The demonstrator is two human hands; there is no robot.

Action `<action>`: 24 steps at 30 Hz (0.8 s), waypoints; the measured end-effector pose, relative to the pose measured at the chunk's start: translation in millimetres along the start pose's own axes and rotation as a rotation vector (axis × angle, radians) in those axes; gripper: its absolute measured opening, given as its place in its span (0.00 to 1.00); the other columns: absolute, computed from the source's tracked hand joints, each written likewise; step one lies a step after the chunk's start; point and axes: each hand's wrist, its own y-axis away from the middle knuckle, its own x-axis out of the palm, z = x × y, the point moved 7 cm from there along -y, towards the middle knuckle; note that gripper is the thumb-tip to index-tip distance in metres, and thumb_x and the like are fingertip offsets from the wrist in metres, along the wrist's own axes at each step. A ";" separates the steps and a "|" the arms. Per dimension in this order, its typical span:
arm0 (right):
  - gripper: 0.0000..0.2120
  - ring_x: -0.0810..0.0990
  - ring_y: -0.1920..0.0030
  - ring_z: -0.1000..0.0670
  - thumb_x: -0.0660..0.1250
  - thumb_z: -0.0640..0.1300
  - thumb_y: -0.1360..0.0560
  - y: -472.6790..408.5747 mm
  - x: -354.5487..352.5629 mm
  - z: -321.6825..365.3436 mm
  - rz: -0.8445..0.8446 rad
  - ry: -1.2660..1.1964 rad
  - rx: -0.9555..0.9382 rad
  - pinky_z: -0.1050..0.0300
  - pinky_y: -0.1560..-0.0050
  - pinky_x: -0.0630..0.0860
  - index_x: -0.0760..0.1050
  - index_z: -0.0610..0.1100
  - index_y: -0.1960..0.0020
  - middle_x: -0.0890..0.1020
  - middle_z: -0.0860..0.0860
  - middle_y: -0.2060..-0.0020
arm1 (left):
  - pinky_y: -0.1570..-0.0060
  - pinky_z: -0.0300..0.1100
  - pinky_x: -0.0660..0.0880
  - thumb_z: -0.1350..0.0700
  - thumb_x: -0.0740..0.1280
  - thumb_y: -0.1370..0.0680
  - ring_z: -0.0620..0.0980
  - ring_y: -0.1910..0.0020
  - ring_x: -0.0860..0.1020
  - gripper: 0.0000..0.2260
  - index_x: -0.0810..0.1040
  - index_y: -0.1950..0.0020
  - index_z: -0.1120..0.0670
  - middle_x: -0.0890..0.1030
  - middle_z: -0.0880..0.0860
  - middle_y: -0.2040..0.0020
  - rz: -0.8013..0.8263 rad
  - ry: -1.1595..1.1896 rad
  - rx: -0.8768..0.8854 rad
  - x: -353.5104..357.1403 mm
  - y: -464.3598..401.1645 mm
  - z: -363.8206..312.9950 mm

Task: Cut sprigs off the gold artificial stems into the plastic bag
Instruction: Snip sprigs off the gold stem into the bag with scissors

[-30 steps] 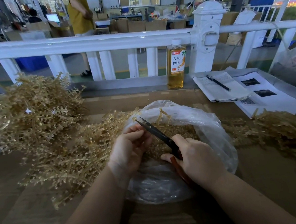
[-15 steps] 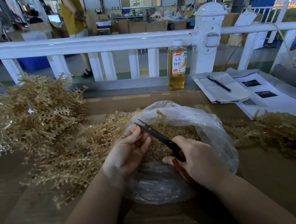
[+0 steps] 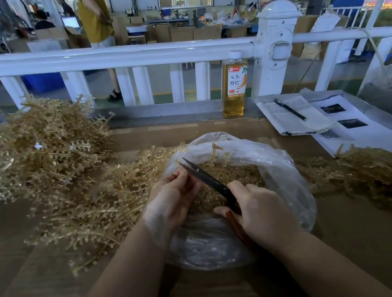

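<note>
A clear plastic bag [image 3: 276,162] lies open on the table, with cut gold sprigs [image 3: 238,175] heaped inside. My right hand [image 3: 260,209] grips dark scissors [image 3: 206,177] by their red-brown handles, blades pointing up and left over the bag. My left hand [image 3: 174,198] pinches a thin gold stem right beside the blades, above the bag's left rim. A spread of gold stems [image 3: 93,211] lies left of the bag, and a taller pile [image 3: 35,149] sits further back on the left.
More gold stems [image 3: 373,175] lie to the right of the bag. A bottle of amber drink [image 3: 234,86] stands by the white railing [image 3: 128,55]. Papers with a pen [image 3: 292,110] lie at the back right. A person stands beyond the railing.
The scissor blades have come nearly together against the stem in my left hand. My left fingers have shifted slightly along the stem. The hands stay over the bag.
</note>
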 end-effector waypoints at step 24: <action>0.20 0.76 0.56 0.51 0.56 0.66 0.24 -8.5 -3.9 4.8 -0.041 -0.013 0.041 0.58 0.56 0.74 0.69 0.51 0.44 0.77 0.52 0.58 | 0.58 0.41 0.79 0.67 0.58 0.21 0.51 0.59 0.79 0.10 0.75 0.58 0.59 0.80 0.56 0.60 0.026 -0.080 0.029 4.5 -4.0 1.9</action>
